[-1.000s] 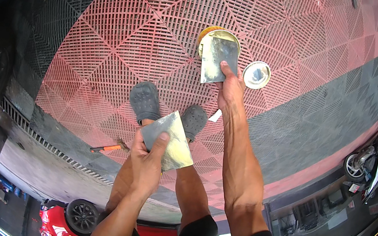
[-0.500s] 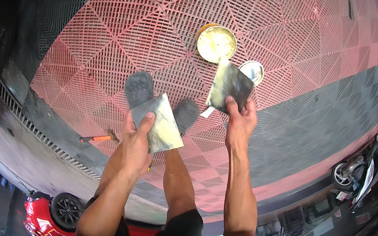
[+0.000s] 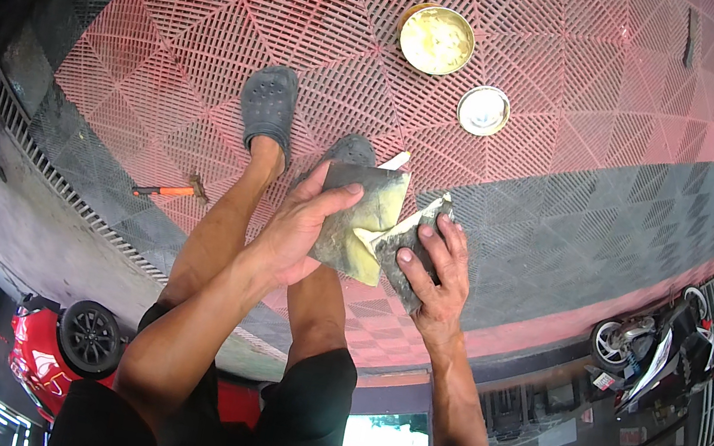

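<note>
My left hand (image 3: 284, 231) grips a flat, dark grey putty spreader (image 3: 347, 236), thumb on top, with pale yellow putty smeared along its right side. In my right hand (image 3: 440, 281) is a second dark spreader (image 3: 388, 255), tilted, with the fingers laid across its back. Its left edge meets the face of the first spreader, and a ridge of yellow putty (image 3: 365, 236) lies where they touch. Beyond my hands stands an open round tin (image 3: 437, 40) holding yellow putty. Nearer and to its right is a round silvery lid (image 3: 484, 111).
A small pale strip (image 3: 400, 161) lies beside my right shoe (image 3: 352, 149). An orange-handled tool, seemingly a hammer (image 3: 170, 191), is on the floor at left. Farther out are a floor grate (image 3: 78, 181), a red car (image 3: 41, 349) and a motorcycle (image 3: 649, 343).
My hands have come together, and the right spreader has moved left and tilted onto the left one. The tin, lid and floor sit higher in view, as the view has shifted.
</note>
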Tool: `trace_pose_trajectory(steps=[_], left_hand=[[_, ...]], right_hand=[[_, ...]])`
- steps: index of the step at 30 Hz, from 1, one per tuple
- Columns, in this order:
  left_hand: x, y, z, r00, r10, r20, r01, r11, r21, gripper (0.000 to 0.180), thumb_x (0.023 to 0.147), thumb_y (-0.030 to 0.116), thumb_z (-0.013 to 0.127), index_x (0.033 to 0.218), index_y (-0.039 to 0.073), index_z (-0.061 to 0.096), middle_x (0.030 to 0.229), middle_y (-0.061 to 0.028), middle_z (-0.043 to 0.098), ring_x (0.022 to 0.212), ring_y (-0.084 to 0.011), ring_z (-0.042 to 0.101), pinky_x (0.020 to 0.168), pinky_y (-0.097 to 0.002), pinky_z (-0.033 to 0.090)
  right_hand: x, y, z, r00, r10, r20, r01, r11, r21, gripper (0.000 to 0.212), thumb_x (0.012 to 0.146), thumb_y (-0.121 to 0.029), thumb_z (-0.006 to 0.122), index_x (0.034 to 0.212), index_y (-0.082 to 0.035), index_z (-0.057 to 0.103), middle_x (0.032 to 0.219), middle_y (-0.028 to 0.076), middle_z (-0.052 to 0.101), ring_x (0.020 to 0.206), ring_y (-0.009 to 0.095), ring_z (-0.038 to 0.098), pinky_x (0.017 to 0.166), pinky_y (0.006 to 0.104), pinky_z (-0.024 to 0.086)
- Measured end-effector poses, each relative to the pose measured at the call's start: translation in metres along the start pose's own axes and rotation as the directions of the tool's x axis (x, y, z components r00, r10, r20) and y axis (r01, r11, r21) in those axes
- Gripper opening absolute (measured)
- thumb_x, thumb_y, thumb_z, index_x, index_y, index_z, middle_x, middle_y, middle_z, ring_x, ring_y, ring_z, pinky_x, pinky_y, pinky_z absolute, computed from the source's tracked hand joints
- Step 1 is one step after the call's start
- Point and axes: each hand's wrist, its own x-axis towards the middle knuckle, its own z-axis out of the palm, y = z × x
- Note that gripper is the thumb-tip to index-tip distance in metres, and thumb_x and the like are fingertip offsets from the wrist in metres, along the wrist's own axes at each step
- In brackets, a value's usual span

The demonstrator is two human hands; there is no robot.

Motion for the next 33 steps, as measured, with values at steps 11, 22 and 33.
trace_pose_trajectory(steps=[11, 22, 33], left_hand=[[-0.006, -0.013, -0.014, 1.0, -0.014, -0.012, 0.017, 0.945, 0.328, 0.038, 0.109, 0.018, 0.068, 0.143, 0.004, 0.06, 0.124, -0.0058, 0.072, 0.11, -0.015, 0.072, 0.099, -0.034, 0.06], [0.001, 0.001, -0.032, 0.949, 0.176, -0.26, -0.018, 0.857, 0.515, 0.042, 0.107, 0.03, 0.073, 0.134, -0.001, 0.068, 0.121, -0.0072, 0.076, 0.108, -0.014, 0.073, 0.093, -0.0322, 0.06], [0.006, 0.022, -0.024, 0.946, 0.152, -0.286, 0.014, 0.862, 0.506, 0.042, 0.109, 0.026, 0.069, 0.139, -0.002, 0.062, 0.126, -0.0104, 0.075, 0.11, -0.0176, 0.075, 0.096, -0.0337, 0.061]], right_hand=[[-0.06, 0.027, 0.013, 0.684, 0.726, 0.074, -0.621, 0.526, 0.581, 0.04, 0.11, -0.026, 0.063, 0.144, -0.005, 0.063, 0.15, 0.016, 0.062, 0.143, 0.029, 0.058, 0.122, 0.0463, 0.046], [0.019, 0.067, 0.156, 0.491, 0.807, 0.327, -0.219, -0.249, 0.943, 0.081, 0.111, -0.064, 0.052, 0.151, 0.005, 0.052, 0.139, 0.017, 0.067, 0.131, 0.031, 0.058, 0.117, 0.0468, 0.04], [-0.036, 0.177, 0.272, 0.406, 0.865, -0.293, -0.809, 0.49, 0.325, 0.033, 0.095, -0.02, 0.077, 0.108, 0.005, 0.061, 0.092, 0.021, 0.065, 0.085, 0.034, 0.065, 0.082, 0.0487, 0.052]])
